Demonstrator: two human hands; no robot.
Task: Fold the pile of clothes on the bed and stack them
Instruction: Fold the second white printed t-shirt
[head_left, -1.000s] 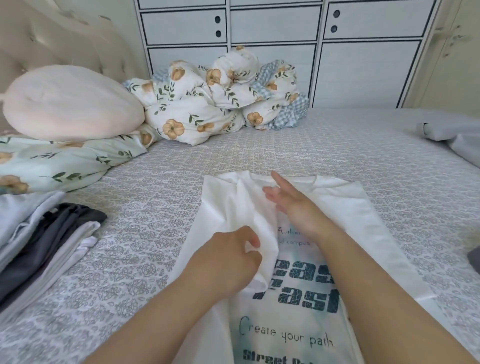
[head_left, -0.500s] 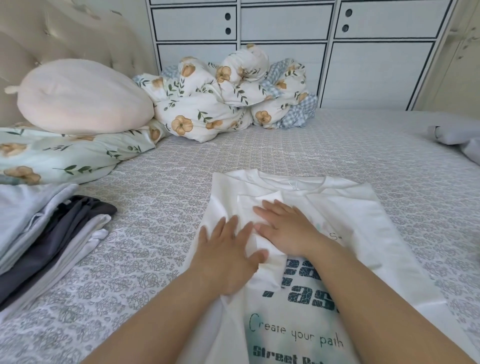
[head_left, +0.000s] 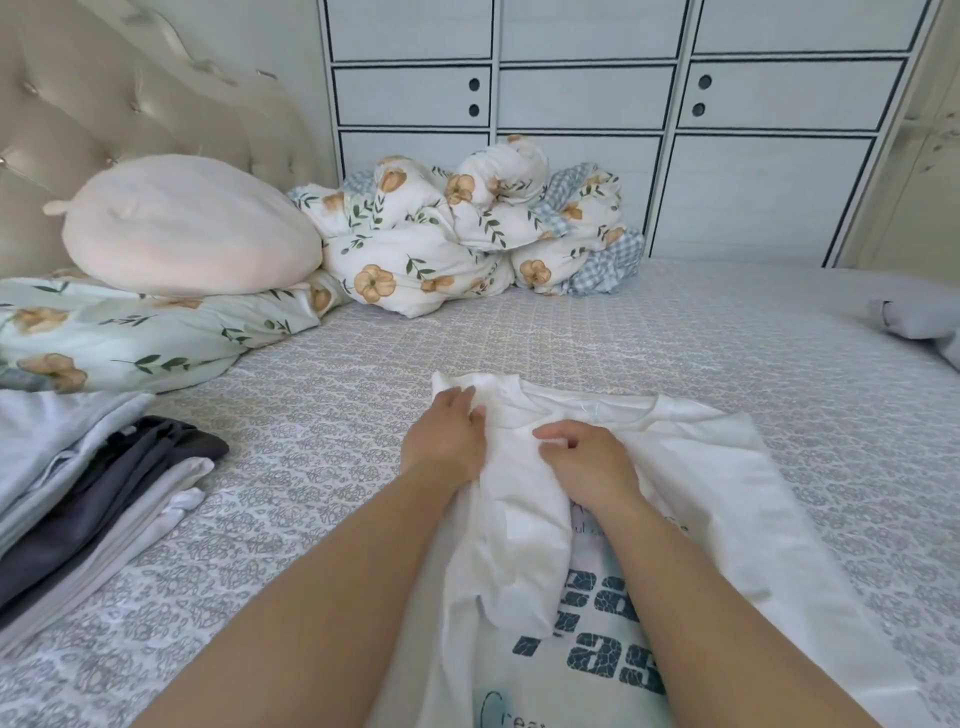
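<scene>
Lying print side up on the bed (head_left: 597, 338), one white T-shirt (head_left: 727, 499), collar (head_left: 597, 410) at the far end and hem out of frame at the near edge, long axis running away from the camera toward the wardrobe (head_left: 753, 156). Folded inward over the chest, its left side, bunched into a thick roll between both wrists. Visible beside this roll, dark teal letters of the print (head_left: 608, 649), only partly readable.

Resting at the far left shoulder corner of the shirt, left hand (head_left: 447, 441), fingers bent over the fabric edge and pinching it. Pressed on the folded part just below the collar, right hand (head_left: 587, 462), fingers curled and gripping the white cloth. Two hands close together, not touching each other.

At the left edge, well apart from the shirt, one stack of folded clothes (head_left: 88, 499): light blue layers on top, dark grey layers in the middle, white layers at the bottom, exact count not clear. At the far right edge, one grey garment (head_left: 914, 317), unfolded, cut by the frame.

Further back: one round cream cushion (head_left: 187, 223) on one floral pillow (head_left: 130, 338), one crumpled floral quilt (head_left: 467, 234) against the wardrobe, one tufted headboard (head_left: 104, 104) on the left.
</scene>
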